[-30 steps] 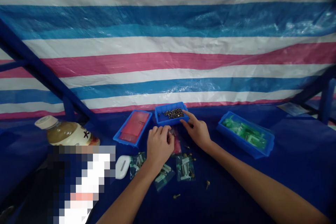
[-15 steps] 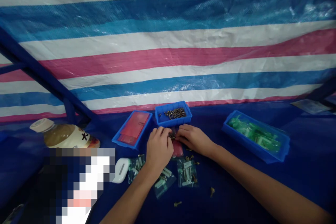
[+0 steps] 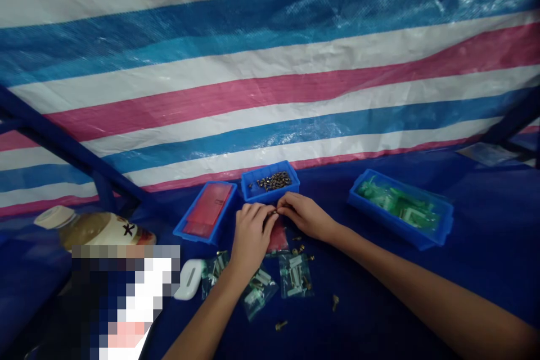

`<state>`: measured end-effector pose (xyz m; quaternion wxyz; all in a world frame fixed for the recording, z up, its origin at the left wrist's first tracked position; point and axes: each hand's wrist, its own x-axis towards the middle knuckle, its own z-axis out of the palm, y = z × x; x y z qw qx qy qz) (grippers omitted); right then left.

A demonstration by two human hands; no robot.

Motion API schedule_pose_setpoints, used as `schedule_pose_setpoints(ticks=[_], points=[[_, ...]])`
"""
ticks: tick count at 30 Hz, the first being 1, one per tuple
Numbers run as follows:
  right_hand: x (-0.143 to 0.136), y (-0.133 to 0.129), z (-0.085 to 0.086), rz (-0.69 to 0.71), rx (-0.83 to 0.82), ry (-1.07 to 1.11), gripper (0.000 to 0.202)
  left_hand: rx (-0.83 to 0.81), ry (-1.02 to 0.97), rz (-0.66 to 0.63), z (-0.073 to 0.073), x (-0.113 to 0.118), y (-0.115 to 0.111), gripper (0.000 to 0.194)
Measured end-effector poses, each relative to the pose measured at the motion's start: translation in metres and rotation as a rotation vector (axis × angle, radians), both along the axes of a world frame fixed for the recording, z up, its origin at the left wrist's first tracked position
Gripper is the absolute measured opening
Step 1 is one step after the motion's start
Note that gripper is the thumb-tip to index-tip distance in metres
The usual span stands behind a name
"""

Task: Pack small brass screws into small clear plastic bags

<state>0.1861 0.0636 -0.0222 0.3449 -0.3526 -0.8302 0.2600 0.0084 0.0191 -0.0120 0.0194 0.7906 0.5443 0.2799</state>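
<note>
My left hand [image 3: 252, 232] is closed, its thumb and fingers pinched at the upper part of a small red plastic bag [image 3: 277, 238]. Facing it, my right hand [image 3: 307, 216] pinches at the same spot, fingertips meeting those of the left. A tiny dark metal piece shows between the fingertips; its kind is too small to tell. Just behind the hands stands a blue bin of small metal screws [image 3: 276, 181]. Near my left wrist lie clear bags of pale plugs and screws [image 3: 260, 287], with another clear bag [image 3: 296, 277] below the red one.
A blue bin with red bags [image 3: 210, 211] stands left, and a blue bin with green bags [image 3: 400, 208] right. Loose brass-coloured screws [image 3: 335, 302] lie in front. A white oval case [image 3: 188, 279] and a lying bottle [image 3: 97, 229] are at left. Striped sheeting [image 3: 270, 90] hangs behind.
My fingertips have drawn closer together above the red bag, hiding more of the dark metal between them. The whole view has shifted and tilted slightly; the bins and bags stay put.
</note>
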Motion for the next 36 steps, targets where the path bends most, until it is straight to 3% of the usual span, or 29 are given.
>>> schedule_pose_setpoints(ticks=[8, 16, 18, 23, 25, 28, 31, 36], points=[[0.0, -0.001, 0.004, 0.036, 0.0, 0.014, 0.014, 0.024, -0.089, 0.015, 0.001, -0.002, 0.002, 0.016], [0.001, -0.006, 0.004, -0.057, 0.051, 0.033, 0.011, 0.016, -0.071, 0.06, -0.002, -0.004, 0.003, 0.018], [0.001, -0.006, 0.004, -0.128, 0.091, 0.098, 0.014, 0.023, -0.076, 0.088, -0.001, -0.004, 0.003, 0.02], [0.001, 0.002, 0.007, -0.503, 0.066, 0.27, 0.02, 0.024, -0.068, 0.086, 0.0, -0.002, 0.001, 0.02], [0.002, 0.005, 0.007, -0.544, 0.016, 0.308, 0.021, 0.021, -0.063, 0.08, 0.0, -0.001, 0.001, 0.019], [0.002, 0.004, 0.006, -0.441, -0.019, 0.29, 0.023, 0.009, -0.059, 0.087, 0.0, -0.002, 0.001, 0.018], [0.001, 0.001, 0.003, -0.221, -0.023, 0.092, 0.018, -0.001, -0.084, 0.126, 0.001, -0.003, 0.002, 0.02], [-0.001, -0.001, 0.002, 0.073, 0.195, -0.221, 0.016, 0.005, -0.129, 0.174, 0.002, -0.004, 0.002, 0.021]])
